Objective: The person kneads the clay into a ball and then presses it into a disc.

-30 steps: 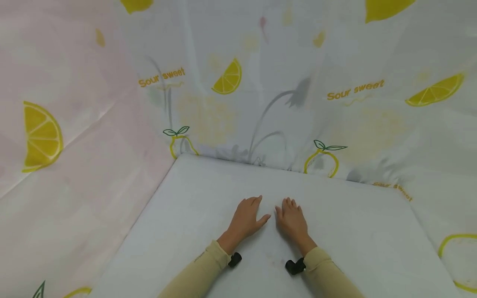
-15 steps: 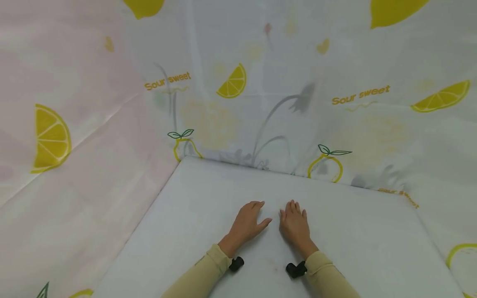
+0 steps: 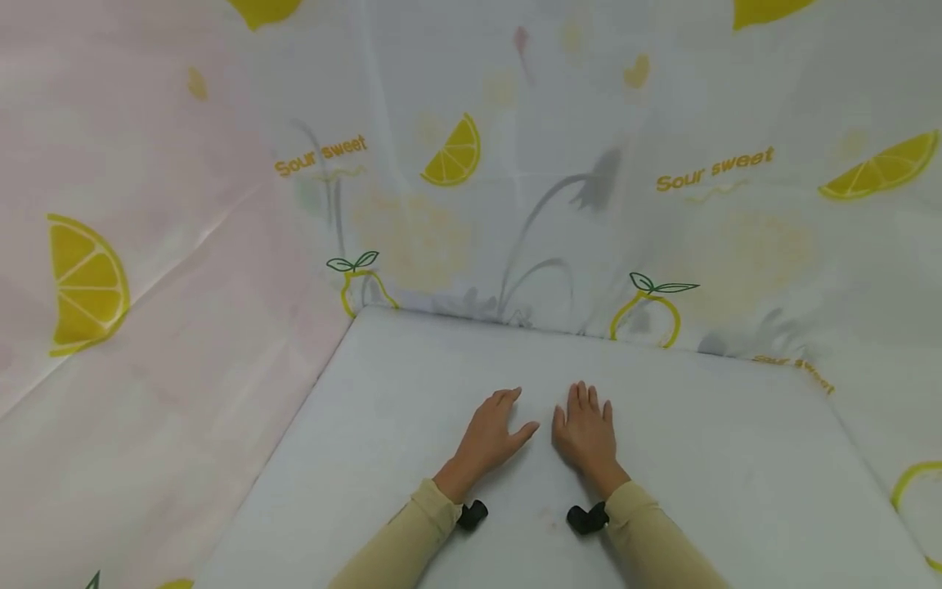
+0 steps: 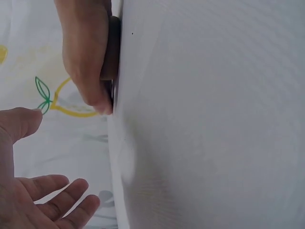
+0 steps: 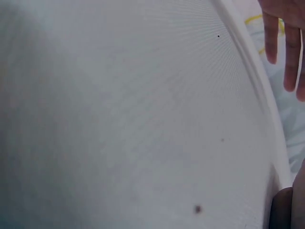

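Note:
In the head view my left hand [image 3: 489, 433] is over the white table, fingers slightly bent and thumb held apart, with nothing in it. Its spread thumb and fingers [image 4: 62, 195] show at the lower left of the left wrist view. Just to its right, my right hand [image 3: 586, 433] lies palm down and low at the table surface, fingers stretched forward and a little apart. A narrow gap separates the two hands. The right wrist view shows the left hand's fingers [image 5: 291, 52] at the upper right and a shadowed part of the right hand [image 5: 281, 210] at the lower right corner.
The white tabletop [image 3: 412, 360] reaches back to a wall sheet [image 3: 508, 221] printed with lemons and "Sour sweet". A pinkish sheet [image 3: 169, 368] hangs along the left. Black wrist cameras sit under both cuffs, the left camera [image 3: 473, 515] and the right camera [image 3: 586, 519].
The right hand's fingers have spread and straightened a little, and it reaches slightly farther forward. The left hand keeps nearly the same pose. The head view has shifted slightly.

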The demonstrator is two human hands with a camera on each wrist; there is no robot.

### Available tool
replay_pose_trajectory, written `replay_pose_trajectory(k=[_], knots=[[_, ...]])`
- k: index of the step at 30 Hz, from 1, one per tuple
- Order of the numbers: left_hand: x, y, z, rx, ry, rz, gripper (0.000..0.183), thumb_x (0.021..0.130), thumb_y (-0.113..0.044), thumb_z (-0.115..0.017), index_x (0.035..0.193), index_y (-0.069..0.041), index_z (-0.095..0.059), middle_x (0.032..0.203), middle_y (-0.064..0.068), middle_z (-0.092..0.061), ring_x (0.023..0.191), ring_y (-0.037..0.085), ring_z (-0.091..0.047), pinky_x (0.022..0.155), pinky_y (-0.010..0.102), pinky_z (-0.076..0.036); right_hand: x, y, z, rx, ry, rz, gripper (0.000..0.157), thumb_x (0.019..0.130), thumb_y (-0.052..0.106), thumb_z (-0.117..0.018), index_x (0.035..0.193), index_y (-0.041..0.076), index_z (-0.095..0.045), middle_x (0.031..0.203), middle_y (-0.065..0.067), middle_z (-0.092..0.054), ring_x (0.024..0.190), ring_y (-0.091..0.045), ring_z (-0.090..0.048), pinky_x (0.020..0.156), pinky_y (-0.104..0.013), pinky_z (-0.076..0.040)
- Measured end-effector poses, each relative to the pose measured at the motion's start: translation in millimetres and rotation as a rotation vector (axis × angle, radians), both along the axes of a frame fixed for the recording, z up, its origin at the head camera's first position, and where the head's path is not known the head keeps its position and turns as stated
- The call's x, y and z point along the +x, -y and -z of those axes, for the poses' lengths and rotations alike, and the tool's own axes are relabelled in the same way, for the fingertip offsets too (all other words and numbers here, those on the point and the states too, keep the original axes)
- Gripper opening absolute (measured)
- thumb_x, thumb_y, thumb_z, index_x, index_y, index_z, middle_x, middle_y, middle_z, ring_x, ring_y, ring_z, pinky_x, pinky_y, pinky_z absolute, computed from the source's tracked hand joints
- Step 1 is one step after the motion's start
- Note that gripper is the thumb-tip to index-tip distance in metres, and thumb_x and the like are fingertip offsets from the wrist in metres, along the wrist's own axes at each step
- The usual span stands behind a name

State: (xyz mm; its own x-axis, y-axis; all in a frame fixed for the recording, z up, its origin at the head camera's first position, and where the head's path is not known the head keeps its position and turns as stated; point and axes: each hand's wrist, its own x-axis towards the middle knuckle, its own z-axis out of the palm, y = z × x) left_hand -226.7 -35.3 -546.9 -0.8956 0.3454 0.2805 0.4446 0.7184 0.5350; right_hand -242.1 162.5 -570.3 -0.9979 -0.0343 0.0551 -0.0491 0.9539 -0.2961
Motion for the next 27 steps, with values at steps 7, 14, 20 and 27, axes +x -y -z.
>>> replay_pose_trajectory(k=[7,14,20,27], knots=[[-5.0,1.5,-2.5,-0.021,0.028,-0.026,0.067,0.098,-0.045,-0.067,0.147,-0.002,-0.05,0.14,0.015,-0.057,0.13,0.03,-0.054,0.109,0.044,-0.043,-6.2,2.9,-5.6,0.004,0.017,0.025,0.065,0.106,0.031,-0.035,0.156,-0.009,-0.027,0.163,-0.025,-0.025,0.153,-0.042,-0.016,0.12,-0.064,-0.007],[-1.9,7.9,-2.1,-0.017,0.019,-0.036,0.067,0.097,-0.044,-0.069,0.146,-0.001,-0.051,0.139,0.015,-0.058,0.128,0.031,-0.056,0.107,0.045,-0.045,-3.7,3.4,-0.9,-0.021,0.021,0.025,0.065,0.104,0.029,-0.037,0.156,-0.009,-0.026,0.164,-0.025,-0.023,0.153,-0.043,-0.015,0.119,-0.066,-0.006],[0.3,14.9,-4.3,-0.011,0.027,-0.054,0.068,0.097,-0.045,-0.068,0.146,-0.001,-0.051,0.139,0.016,-0.057,0.129,0.031,-0.055,0.107,0.044,-0.044,-4.4,3.7,-0.7,-0.027,0.024,0.023,0.065,0.104,0.027,-0.035,0.157,-0.009,-0.025,0.164,-0.026,-0.021,0.153,-0.044,-0.013,0.118,-0.067,-0.005],[-1.2,24.7,-2.6,0.005,0.033,-0.081,0.069,0.098,-0.045,-0.068,0.147,0.0,-0.05,0.141,0.017,-0.057,0.13,0.031,-0.054,0.108,0.045,-0.044,-8.2,5.0,-1.1,-0.009,0.067,0.024,0.066,0.105,0.027,-0.031,0.158,-0.01,-0.019,0.166,-0.026,-0.015,0.154,-0.043,-0.007,0.119,-0.066,-0.001]])
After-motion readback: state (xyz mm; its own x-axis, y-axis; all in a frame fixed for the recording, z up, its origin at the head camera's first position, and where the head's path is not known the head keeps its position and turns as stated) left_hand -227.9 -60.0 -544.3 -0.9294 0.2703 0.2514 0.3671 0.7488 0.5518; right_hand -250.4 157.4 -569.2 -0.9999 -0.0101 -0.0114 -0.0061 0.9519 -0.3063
